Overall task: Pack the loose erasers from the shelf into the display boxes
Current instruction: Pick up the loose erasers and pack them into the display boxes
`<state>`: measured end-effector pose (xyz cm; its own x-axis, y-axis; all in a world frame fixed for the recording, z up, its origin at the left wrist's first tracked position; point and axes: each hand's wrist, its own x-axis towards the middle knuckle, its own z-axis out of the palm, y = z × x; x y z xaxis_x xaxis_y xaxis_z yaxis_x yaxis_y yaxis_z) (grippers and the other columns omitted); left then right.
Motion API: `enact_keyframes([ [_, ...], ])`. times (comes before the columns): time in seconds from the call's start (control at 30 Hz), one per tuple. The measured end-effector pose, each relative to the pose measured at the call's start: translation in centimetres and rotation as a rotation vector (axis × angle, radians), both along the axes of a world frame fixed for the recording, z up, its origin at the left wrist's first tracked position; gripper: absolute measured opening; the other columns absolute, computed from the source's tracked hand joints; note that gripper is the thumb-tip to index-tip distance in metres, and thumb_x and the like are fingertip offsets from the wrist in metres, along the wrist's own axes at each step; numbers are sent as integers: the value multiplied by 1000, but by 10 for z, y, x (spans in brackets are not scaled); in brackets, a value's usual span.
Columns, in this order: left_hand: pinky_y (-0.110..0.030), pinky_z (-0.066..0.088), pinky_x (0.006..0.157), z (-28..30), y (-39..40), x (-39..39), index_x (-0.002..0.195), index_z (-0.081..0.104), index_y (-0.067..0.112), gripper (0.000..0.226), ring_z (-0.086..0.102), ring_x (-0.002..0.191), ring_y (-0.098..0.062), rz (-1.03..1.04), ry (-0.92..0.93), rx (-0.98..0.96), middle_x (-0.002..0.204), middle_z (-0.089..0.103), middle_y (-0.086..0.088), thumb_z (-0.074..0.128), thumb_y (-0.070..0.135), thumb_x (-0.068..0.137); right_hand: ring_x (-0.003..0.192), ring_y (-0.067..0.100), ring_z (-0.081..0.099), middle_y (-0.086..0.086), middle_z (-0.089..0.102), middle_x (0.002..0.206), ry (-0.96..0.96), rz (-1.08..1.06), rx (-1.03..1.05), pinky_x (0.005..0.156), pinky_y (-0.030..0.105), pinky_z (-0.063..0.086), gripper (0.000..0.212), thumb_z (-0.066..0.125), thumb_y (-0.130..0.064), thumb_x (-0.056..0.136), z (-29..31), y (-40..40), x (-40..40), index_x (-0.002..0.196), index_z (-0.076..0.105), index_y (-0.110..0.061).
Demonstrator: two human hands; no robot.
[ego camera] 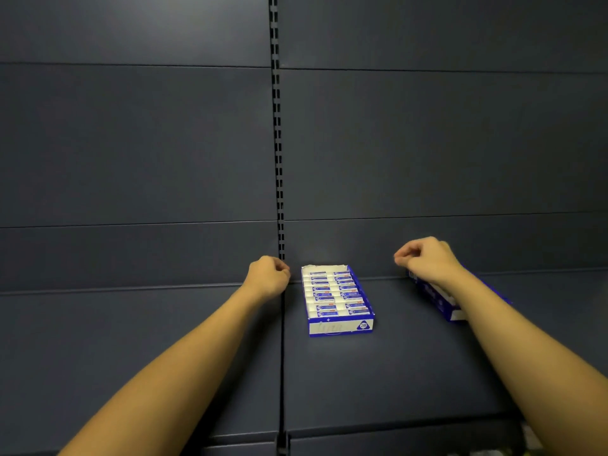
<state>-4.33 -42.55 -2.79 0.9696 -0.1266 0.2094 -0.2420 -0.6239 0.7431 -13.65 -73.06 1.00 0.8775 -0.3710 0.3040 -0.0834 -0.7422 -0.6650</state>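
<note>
Both bare forearms are extended over the dark blue-grey metal shelf, the left hand and right hand loosely clenched with nothing seen held. Between them the blue-and-white cardboard display box, filled with white wrapped erasers, lies long axis away from the person, slightly nearer the left hand. A second blue display box is partly hidden under the right forearm; no loose erasers are seen.

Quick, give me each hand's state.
Left hand: closed, nothing visible in it.
Right hand: closed, contents cannot be told.
</note>
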Motion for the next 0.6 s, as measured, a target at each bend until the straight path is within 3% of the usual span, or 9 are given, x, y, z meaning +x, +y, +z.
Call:
enact_keyframes([
  [0.23,-26,44,76,-7,-30,-22,107,72,9,24,60,92,-17,36,-25,91,112,71,-8,53,20,99,94,23,65,5,70,90,17,-163,-2,84,36,54,22,60,-7,84,-20,-82,-18,73,70,-24],
  [0.33,-25,48,75,-8,-45,-33,117,69,9,26,64,95,-19,62,4,116,115,70,-9,56,21,98,87,22,64,7,70,93,5,-181,-12,77,34,55,19,59,-7,84,-25,-112,-27,79,72,-19],
  [0.47,-32,54,87,-12,-56,-44,134,59,7,40,67,105,-29,212,-14,86,122,68,-15,58,18,96,90,22,65,6,69,96,-2,-148,5,79,37,56,14,60,-8,87,-31,-140,-36,92,73,-13],
  [0.6,-29,52,68,-15,-66,-57,103,73,6,23,66,81,-21,311,68,31,89,70,-8,53,15,95,90,19,65,8,70,103,19,-97,28,71,29,52,15,64,-10,87,-40,-157,-40,101,71,-10],
])
